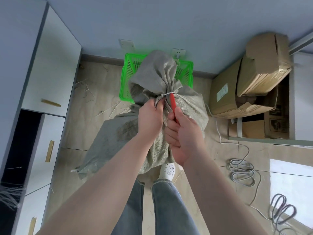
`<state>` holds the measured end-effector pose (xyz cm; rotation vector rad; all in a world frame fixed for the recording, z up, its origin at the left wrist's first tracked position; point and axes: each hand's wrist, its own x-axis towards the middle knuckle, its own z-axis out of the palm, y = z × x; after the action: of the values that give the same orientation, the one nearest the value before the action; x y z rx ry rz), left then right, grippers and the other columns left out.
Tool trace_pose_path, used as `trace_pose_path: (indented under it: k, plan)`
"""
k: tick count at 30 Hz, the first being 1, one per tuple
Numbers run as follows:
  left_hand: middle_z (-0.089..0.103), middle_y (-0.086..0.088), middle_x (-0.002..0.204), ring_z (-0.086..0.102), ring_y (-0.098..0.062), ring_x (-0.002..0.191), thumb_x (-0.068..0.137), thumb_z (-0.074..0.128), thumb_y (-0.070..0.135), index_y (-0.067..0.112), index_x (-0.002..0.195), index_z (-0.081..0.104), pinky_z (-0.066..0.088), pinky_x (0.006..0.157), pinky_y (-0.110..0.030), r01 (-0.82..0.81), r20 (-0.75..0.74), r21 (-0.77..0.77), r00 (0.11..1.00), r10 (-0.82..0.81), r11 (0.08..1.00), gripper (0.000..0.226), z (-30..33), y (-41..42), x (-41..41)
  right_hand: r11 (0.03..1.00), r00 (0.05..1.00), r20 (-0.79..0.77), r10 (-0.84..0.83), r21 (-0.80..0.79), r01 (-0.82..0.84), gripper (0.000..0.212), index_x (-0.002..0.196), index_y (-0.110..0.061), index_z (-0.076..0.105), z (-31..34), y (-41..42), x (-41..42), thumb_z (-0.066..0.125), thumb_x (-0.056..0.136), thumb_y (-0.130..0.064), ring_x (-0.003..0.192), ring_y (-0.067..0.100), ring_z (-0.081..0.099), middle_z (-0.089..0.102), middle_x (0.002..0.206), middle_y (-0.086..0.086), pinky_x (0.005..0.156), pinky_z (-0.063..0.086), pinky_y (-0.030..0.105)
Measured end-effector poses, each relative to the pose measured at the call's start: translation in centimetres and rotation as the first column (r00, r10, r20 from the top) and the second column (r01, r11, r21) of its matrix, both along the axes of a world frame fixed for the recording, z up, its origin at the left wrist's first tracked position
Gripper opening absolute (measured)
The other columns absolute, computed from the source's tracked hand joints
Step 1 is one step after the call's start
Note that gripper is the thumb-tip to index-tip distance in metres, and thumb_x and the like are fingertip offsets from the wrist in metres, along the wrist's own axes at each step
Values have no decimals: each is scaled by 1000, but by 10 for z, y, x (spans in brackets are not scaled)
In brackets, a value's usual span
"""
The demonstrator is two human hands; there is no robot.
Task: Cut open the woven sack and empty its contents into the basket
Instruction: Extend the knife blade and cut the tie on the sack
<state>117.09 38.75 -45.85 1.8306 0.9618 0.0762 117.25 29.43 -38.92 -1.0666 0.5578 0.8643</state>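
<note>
A grey-green woven sack (189, 106) stands full on the floor in front of me, its neck bunched and tied with a white tie (166, 94). The loose top (157, 68) flops toward the green plastic basket (130, 65) behind it. My left hand (150, 116) grips the gathered neck just below the tie. My right hand (183, 136) is closed on a red-handled cutter (173, 102), whose tip touches the tie. The blade itself is hidden.
White cabinets (50, 65) line the left side. Cardboard boxes (257, 72) are stacked at the right. Coiled grey cables (242, 172) lie on the floor at the right. An empty flat sack (108, 141) lies to the left, and my shoe (167, 172) is under the sack.
</note>
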Motion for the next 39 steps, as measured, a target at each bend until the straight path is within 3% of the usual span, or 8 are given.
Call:
trace_pose_path:
  k: [7,18,22,26,29,39]
  plan:
    - [62,-14,74,57,-34,74,98,45,33,13,73,48,33,61,-34,49,-49,49,998,-46,998,32,3,-3,0,997,999,45,-20,-69,23,35,74,-13,49,1,-4,-3,42,104,-30,34,4,19,27,47,-7,30,15,18]
    - [66,-20,78,60,-38,76,99,43,36,10,71,49,45,65,-41,112,-61,56,992,-108,992,38,8,-12,-2,995,998,54,-12,-94,17,37,72,-15,48,-6,3,10,42,104,-31,32,4,19,28,43,-8,28,16,18]
    - [65,-15,76,60,-36,76,99,42,38,8,75,55,47,66,-42,74,-52,38,996,-71,997,41,12,-7,0,995,999,-37,30,-94,-34,38,70,-16,47,0,9,26,42,104,-33,29,3,17,26,41,-9,26,12,18]
    - [52,-1,63,57,-32,70,100,43,35,18,65,44,35,59,-35,50,-39,60,998,-48,997,39,16,4,0,990,987,-127,98,-91,-110,36,71,-15,48,4,1,17,44,103,-33,30,3,16,25,41,-9,24,14,18]
    - [50,-2,63,57,-34,71,99,42,36,22,62,39,36,60,-36,68,-42,86,997,-64,994,41,15,5,-2,994,984,-158,86,-54,-95,36,72,-15,48,5,-1,12,44,103,-33,30,3,16,23,44,-9,24,13,16]
    - [53,-2,64,54,-29,68,97,46,41,23,61,39,33,59,-34,40,-14,110,999,-39,993,40,21,10,-7,992,998,-11,59,-109,-59,36,73,-15,50,-4,11,8,45,103,-35,32,4,17,26,43,-9,28,14,18]
